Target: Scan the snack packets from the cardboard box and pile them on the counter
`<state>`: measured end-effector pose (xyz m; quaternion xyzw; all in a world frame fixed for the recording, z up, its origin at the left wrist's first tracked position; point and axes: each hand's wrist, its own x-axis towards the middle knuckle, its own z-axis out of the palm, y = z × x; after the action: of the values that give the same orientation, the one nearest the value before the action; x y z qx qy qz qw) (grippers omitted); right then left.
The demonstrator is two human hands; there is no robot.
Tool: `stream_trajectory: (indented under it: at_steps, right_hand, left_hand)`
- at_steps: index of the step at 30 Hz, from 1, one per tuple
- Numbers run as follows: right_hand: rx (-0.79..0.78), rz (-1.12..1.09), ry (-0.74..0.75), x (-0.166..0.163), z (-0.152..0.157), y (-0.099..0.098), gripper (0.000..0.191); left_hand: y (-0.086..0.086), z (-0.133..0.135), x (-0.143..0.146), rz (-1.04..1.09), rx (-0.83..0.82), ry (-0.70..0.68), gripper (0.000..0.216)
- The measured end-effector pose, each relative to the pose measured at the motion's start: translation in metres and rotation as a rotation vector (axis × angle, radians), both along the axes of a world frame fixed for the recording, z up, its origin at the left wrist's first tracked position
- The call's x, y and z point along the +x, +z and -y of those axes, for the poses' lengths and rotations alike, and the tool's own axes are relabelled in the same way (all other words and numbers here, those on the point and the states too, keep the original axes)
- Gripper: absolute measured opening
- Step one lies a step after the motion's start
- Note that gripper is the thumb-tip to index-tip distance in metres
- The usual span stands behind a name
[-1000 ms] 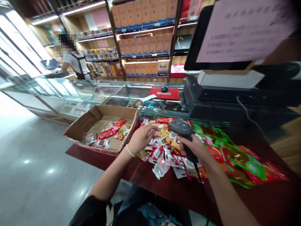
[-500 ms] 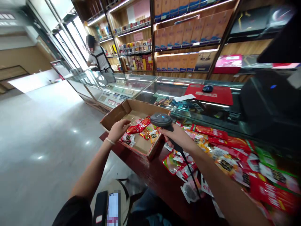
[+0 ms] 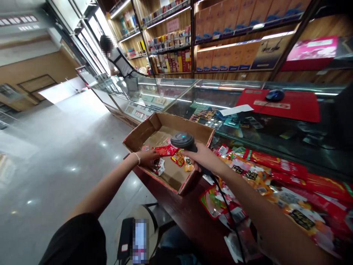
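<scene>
My right hand (image 3: 202, 158) is closed around the handle of a black barcode scanner (image 3: 182, 140), whose head shows a small blue light. The scanner head hangs over an open cardboard box (image 3: 184, 125). My left hand (image 3: 149, 158) reaches inside the box's left part, beside a white-and-black snack packet (image 3: 159, 166). Its fingertips are blurred and partly hidden among the packets, so their grip does not show. Red snack packets (image 3: 166, 150) and an orange packet (image 3: 189, 164) also lie in the box.
A pile of snack packets (image 3: 253, 175) covers the ledge right of the box. Behind stands a glass counter (image 3: 176, 88) with a red mat (image 3: 300, 105) and a mouse (image 3: 275, 95). Two phones (image 3: 126, 235) lie on a stool below. Another person (image 3: 122, 62) stands behind the counter.
My left hand has moved down into the box, beside the white-and-black packet. The scanner has shifted left over the box, still in my right hand. The view has turned slightly.
</scene>
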<state>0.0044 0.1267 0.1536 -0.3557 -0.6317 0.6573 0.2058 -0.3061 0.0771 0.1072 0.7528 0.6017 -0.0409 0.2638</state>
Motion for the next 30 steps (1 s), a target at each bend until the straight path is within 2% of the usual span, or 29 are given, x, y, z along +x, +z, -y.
stream_trajectory:
  at_steps: [5,8,10,12,16,19,24,30]
  right_hand:
    - [-0.013,0.003,0.029,0.001,-0.002,0.001,0.032]
    - [0.009,0.015,0.036,0.0,-0.002,0.001,0.031]
    - [0.014,0.024,0.032,0.0,-0.001,0.002,0.03]
    - [0.011,0.014,0.027,0.0,0.0,0.002,0.03]
    - [0.042,-0.03,-0.018,0.004,0.006,0.001,0.03]
    - [0.085,-0.072,-0.092,0.01,0.016,-0.003,0.036]
    - [0.068,-0.099,-0.142,0.032,0.044,-0.005,0.046]
    - [0.031,-0.127,-0.169,0.057,0.076,0.003,0.047]
  left_hand:
    - [-0.017,0.005,0.003,-0.129,0.05,-0.014,0.058]
    - [-0.017,0.001,0.005,-0.051,0.033,0.013,0.043]
    - [-0.012,-0.004,0.006,0.031,0.001,0.045,0.023]
    - [-0.005,-0.008,0.007,0.106,-0.021,0.101,0.015]
    - [0.012,-0.011,0.016,0.327,-0.066,0.315,0.028]
    - [0.026,-0.008,0.028,0.51,-0.038,0.448,0.035]
    - [0.038,-0.001,0.055,0.823,0.079,0.52,0.049]
    - [0.037,0.007,0.086,0.909,0.192,0.491,0.053]
